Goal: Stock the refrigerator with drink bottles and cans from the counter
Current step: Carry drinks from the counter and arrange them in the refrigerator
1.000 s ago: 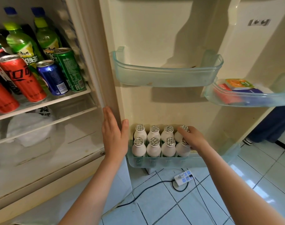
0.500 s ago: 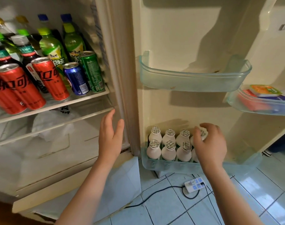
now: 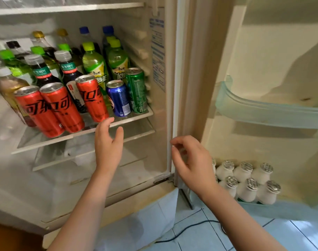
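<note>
The refrigerator stands open. Its glass shelf (image 3: 136, 115) carries three red cans (image 3: 62, 107), a blue can (image 3: 119, 98), a green can (image 3: 137, 90) and several bottles (image 3: 93, 64) behind them. Several small white bottles with foil caps (image 3: 245, 182) fill the bottom door bin (image 3: 285, 209). My left hand (image 3: 108, 144) hovers empty with straight fingers just below the shelf's front edge. My right hand (image 3: 192, 162) hangs in front of the door seal with loosely curled fingers, holding nothing, left of the white bottles.
A clear door bin (image 3: 263, 109) sits higher on the open door at right. A lower glass shelf (image 3: 93, 151) lies under the drinks. A black cable (image 3: 191, 227) runs across the pale blue floor tiles (image 3: 263, 236).
My right hand left the white bottles in the door bin and moved left, empty, in front of the door seal. My left hand rose toward the can shelf. The view swung left.
</note>
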Demonstrator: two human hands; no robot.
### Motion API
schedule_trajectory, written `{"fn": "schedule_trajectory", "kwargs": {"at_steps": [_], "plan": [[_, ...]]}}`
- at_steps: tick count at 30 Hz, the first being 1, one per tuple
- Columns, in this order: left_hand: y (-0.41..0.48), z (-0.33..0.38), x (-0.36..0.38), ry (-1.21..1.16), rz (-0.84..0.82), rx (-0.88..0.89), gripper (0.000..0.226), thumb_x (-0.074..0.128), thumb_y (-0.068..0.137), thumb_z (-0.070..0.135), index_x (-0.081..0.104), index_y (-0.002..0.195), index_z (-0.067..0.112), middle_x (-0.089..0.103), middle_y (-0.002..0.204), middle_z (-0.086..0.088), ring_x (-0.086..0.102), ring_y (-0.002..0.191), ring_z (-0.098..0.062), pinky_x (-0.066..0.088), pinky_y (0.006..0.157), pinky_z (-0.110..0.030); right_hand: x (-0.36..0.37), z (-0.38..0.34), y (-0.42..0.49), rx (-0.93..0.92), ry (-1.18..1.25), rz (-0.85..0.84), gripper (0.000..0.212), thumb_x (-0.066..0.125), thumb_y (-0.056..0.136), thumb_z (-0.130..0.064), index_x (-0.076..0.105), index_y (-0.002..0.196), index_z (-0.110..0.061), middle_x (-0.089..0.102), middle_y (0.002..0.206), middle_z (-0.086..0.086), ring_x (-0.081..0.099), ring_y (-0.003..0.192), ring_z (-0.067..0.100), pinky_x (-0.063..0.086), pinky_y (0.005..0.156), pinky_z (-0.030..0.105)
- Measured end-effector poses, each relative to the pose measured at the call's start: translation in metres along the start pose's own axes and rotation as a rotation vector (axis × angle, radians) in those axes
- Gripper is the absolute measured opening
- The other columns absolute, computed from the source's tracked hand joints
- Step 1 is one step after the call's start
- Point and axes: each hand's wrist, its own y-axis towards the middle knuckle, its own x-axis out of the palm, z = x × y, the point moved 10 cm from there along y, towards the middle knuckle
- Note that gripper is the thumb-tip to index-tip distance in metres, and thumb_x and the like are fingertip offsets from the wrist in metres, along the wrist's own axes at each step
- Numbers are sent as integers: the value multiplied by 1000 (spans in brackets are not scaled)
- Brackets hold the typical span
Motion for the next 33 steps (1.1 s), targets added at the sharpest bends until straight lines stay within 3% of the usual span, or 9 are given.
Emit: {"fn": "schedule_trajectory", "kwargs": {"at_steps": [6, 8, 10, 12, 15, 19, 25, 29, 33], "plan": [[46, 0, 1, -14, -66, 10, 52, 54, 93, 15, 37, 143, 13, 39, 147, -5, 37, 136, -18, 34, 112, -43, 51, -39, 49, -86, -78, -64, 22, 58, 88, -18, 62, 108, -13, 63, 100, -3, 59, 89, 7, 47, 73, 22], [56, -4, 8, -42, -104, -17, 58, 53, 94, 16, 30, 147, 14, 33, 152, -3, 31, 140, -15, 26, 117, -35, 67, -40, 67, -66, -122, -81, 24, 59, 89, -20, 60, 112, -13, 62, 104, -3, 59, 91, 9, 45, 74, 22], [62, -4, 17, -47, -131, 0, 61, 53, 94, 14, 25, 149, 13, 32, 152, 0, 26, 137, -2, 17, 111, -11, 80, -35, 85, -45, -136, -78, 28, 59, 88, -19, 59, 115, -12, 61, 108, -1, 59, 93, 11, 45, 77, 25], [66, 1, 25, -74, -139, 80, 58, 54, 93, 8, 28, 146, 6, 39, 138, 9, 21, 120, 24, 11, 93, 9, 91, -27, 101, -17, -151, -67, 30, 59, 88, -19, 57, 117, -11, 61, 110, 2, 59, 97, 15, 44, 80, 26], [75, -4, 37, -154, -164, 97, 53, 55, 91, 2, 33, 140, 5, 38, 116, 19, 25, 96, 40, 17, 82, 12, 107, -6, 121, 71, -181, -57, 39, 59, 88, -24, 53, 125, -12, 59, 117, 4, 57, 107, 18, 42, 89, 28], [80, -11, 41, -166, -178, 77, 60, 54, 92, 3, 24, 144, 5, 32, 124, 23, 28, 105, 29, 16, 88, 11, 127, 20, 139, 212, -166, -59, 48, 58, 89, -27, 45, 133, -13, 55, 128, 5, 56, 116, 19, 44, 93, 31], [79, -20, 40, -95, -151, 56, 70, 55, 92, 4, 14, 148, 2, 23, 152, -15, 23, 141, -21, 14, 109, -10, 147, 42, 150, 400, 0, -38, 47, 54, 92, -25, 39, 136, -15, 57, 130, 4, 57, 115, 24, 46, 95, 35], [77, -16, 36, -75, -91, 90, 68, 57, 88, -4, 23, 145, 0, 30, 142, -19, 30, 135, -28, 16, 104, -5, 147, 46, 154, 480, 69, 30, 47, 52, 93, -29, 39, 136, -16, 57, 132, 2, 57, 116, 23, 46, 98, 40], [80, -10, 48, -128, -95, 55, 73, 56, 88, -5, 12, 147, -3, 15, 154, -20, 13, 146, -26, 13, 119, -30, 144, 42, 158, 475, -25, 44, 44, 48, 93, -34, 42, 132, -16, 58, 125, 3, 58, 109, 24, 48, 91, 38]]}}
